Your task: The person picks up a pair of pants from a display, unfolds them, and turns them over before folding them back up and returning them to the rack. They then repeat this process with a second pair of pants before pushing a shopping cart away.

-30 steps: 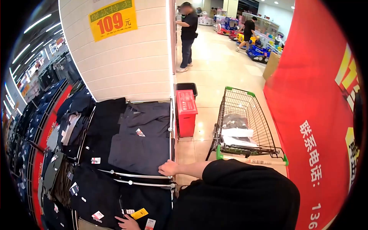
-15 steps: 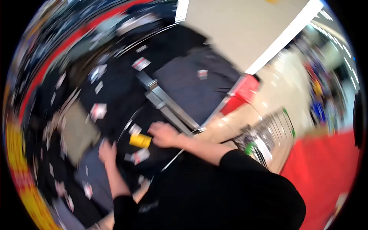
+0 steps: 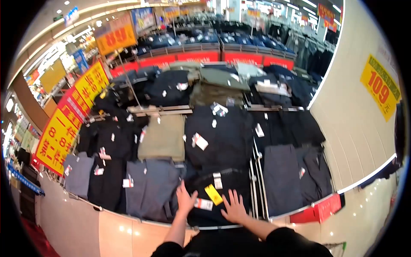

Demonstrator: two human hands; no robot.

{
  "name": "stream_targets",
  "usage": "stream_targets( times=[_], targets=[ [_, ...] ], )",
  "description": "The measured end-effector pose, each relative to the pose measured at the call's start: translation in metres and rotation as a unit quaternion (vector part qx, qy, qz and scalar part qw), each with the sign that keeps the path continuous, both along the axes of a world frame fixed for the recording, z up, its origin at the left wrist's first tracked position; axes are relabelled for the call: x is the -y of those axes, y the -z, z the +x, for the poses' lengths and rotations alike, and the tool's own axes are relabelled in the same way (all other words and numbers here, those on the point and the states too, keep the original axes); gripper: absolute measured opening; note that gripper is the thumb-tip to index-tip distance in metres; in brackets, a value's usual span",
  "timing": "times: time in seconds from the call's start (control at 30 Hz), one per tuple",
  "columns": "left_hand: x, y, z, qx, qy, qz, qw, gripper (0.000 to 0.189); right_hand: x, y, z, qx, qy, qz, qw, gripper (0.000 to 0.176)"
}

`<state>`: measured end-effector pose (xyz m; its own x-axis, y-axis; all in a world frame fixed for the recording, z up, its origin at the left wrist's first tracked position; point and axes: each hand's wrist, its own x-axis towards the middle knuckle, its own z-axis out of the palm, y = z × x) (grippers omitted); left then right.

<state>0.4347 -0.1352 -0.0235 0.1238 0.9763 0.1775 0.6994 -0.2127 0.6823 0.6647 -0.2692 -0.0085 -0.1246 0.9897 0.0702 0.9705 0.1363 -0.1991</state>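
1. At the near edge of the counter (image 3: 107, 210), both hands are lying flat on a black folded pile (image 3: 216, 182). The left hand (image 3: 185, 200) is spreading its fingers wide over the pile's left border, just beside a grey folded pile (image 3: 150, 188). The right hand (image 3: 234, 207) is resting palm down, also open wide. Neither hand is gripping anything.
2. Between the hands, a yellow tag (image 3: 213, 195) and a white tag (image 3: 204, 204) are lying on the black cloth.
3. The pile is probably trousers, though the view is too small to be sure. It is likely handling as soft, light and floppy cloth that sags if pinched at one corner. The surest hold is under the folded near edge, with both palms carrying it.
4. Just right of the pile, metal divider rails (image 3: 255, 180) are running away from the person. Another grey pile (image 3: 280, 175) is lying beyond them.
5. Farther back, an olive pile (image 3: 162, 137) is lying among more dark stacks. A yellow price sign (image 3: 380, 88) is hanging on the right wall.
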Motion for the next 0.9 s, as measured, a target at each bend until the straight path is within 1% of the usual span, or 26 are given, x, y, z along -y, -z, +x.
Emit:
stream_targets(
  times=[0.07, 0.13, 0.2, 0.27, 0.33, 0.4, 0.47, 0.6, 0.67, 0.7, 0.73, 0.83, 0.9],
  targets=[
    [0.006, 0.022, -0.003, 0.009, -0.006, -0.058, 0.998, 0.096, 0.002, 0.004, -0.002, 0.017, 0.011, -0.027, 0.999, 0.075],
    [0.010, 0.004, -0.003, -0.007, 0.025, -0.074, 0.997, 0.095, -0.002, 0.000, -0.003, 0.022, 0.014, -0.039, 0.999, 0.074],
    [0.021, 0.000, -0.006, -0.046, 0.050, -0.083, 0.994, 0.090, 0.002, -0.008, -0.007, 0.022, 0.026, -0.069, 0.997, 0.075],
    [0.033, 0.013, -0.008, -0.053, 0.046, -0.112, 0.991, 0.088, 0.011, -0.002, -0.009, 0.015, 0.029, -0.067, 0.997, 0.075],
    [0.049, 0.024, -0.013, -0.060, 0.053, -0.109, 0.991, 0.088, 0.024, -0.005, -0.010, 0.017, 0.029, -0.081, 0.996, 0.074],
    [0.062, 0.031, -0.014, -0.082, 0.072, -0.127, 0.986, 0.095, 0.028, 0.000, -0.008, -0.004, 0.030, -0.057, 0.998, 0.075],
    [0.062, 0.036, -0.014, -0.089, 0.079, -0.160, 0.980, 0.098, 0.034, 0.002, -0.010, -0.005, 0.039, -0.060, 0.997, 0.075],
    [0.059, 0.056, -0.021, -0.119, 0.097, -0.157, 0.976, 0.100, 0.041, -0.007, -0.012, -0.044, 0.042, -0.039, 0.997, 0.072],
    [0.057, 0.046, -0.017, -0.119, 0.095, -0.167, 0.974, 0.100, 0.042, -0.012, -0.009, -0.048, -0.001, -0.025, 0.999, 0.069],
    [0.060, 0.041, -0.016, -0.121, 0.093, -0.178, 0.972, 0.099, 0.042, -0.014, -0.010, -0.049, -0.004, -0.016, 0.999, 0.064],
    [0.062, 0.046, -0.016, -0.120, 0.094, -0.182, 0.971, 0.099, 0.044, -0.013, -0.010, -0.048, -0.002, -0.019, 0.999, 0.064],
    [0.063, 0.063, -0.016, -0.123, 0.070, -0.140, 0.980, 0.098, 0.044, -0.006, -0.010, -0.051, 0.007, -0.011, 0.999, 0.061],
    [0.064, 0.070, -0.017, -0.118, 0.070, -0.140, 0.981, 0.097, 0.044, -0.003, -0.010, -0.047, 0.006, -0.010, 0.999, 0.061]
  ],
)
